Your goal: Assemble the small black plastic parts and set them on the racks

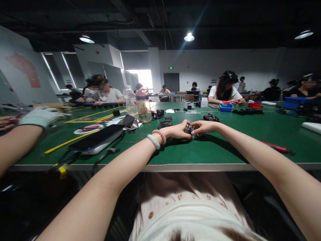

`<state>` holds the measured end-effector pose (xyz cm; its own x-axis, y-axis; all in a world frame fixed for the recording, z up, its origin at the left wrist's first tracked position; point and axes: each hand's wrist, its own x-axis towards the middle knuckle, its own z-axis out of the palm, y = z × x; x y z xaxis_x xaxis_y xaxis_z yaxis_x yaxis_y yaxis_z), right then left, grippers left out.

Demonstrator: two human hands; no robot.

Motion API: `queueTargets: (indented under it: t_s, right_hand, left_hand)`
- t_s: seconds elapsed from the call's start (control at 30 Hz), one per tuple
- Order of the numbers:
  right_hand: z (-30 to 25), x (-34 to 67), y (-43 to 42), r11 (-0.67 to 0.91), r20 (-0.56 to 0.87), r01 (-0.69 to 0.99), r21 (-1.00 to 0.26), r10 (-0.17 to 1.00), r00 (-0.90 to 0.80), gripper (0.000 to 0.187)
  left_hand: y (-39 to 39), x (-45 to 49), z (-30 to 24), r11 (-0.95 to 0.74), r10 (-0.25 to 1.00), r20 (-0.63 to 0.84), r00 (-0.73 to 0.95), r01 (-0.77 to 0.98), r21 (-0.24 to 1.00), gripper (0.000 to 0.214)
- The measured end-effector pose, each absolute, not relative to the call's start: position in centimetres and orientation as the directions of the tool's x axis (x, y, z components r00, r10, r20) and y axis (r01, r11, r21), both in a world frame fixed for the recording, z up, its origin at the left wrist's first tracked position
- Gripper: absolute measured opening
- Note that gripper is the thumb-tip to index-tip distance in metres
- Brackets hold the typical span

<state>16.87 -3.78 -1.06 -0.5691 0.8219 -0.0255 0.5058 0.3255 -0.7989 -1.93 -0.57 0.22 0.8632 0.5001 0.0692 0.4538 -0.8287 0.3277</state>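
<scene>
Both of my hands meet over the green table, closed around a small black part (187, 129) whose kind I cannot make out. My left hand (177, 130), with a bracelet and a bangle at the wrist, grips it from the left. From the right, the fingertips of my right hand (200, 128) pinch its other side. Much of the part is hidden by my fingers. Just beyond my left hand lies a row of black parts (166, 122). Another black piece (211, 117) rests behind my right hand.
A phone on a white power bank (97, 139) with cables lies left on the green table (200, 154). Beyond stand an amber bottle (144, 110) and a clear bottle (129, 100). Red-handled pliers (278, 147) lie right. A co-worker's gloved hand (40, 117) is far left; a blue box (226, 107) sits ahead.
</scene>
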Motion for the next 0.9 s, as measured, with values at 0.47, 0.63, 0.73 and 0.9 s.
queueTargets:
  t_s: [0.47, 0.63, 0.73, 0.9]
  right_hand:
    - [-1.34, 16.86, -3.32, 0.357, 0.011, 0.525, -0.773, 0.834, -0.551, 0.053]
    - [-1.32, 16.72, -3.37, 0.397, 0.039, 0.524, -0.754, 0.822, -0.568, 0.054]
    - [-1.28, 16.68, -3.45, 0.408, 0.040, 0.527, -0.746, 0.817, -0.575, 0.052]
    - [-1.33, 16.80, -3.45, 0.404, 0.039, 0.534, -0.743, 0.822, -0.569, 0.054]
  left_hand:
    - [-0.35, -1.93, 0.06, -0.831, 0.463, 0.097, 0.881, 0.394, 0.393, 0.068]
    - [-0.62, -1.99, 0.19, -0.836, 0.463, 0.106, 0.880, 0.395, 0.381, 0.064]
    - [-0.70, -2.00, 0.21, -0.833, 0.470, 0.107, 0.876, 0.400, 0.381, 0.064]
    - [-0.60, -1.90, 0.10, -0.831, 0.466, 0.102, 0.879, 0.395, 0.393, 0.067]
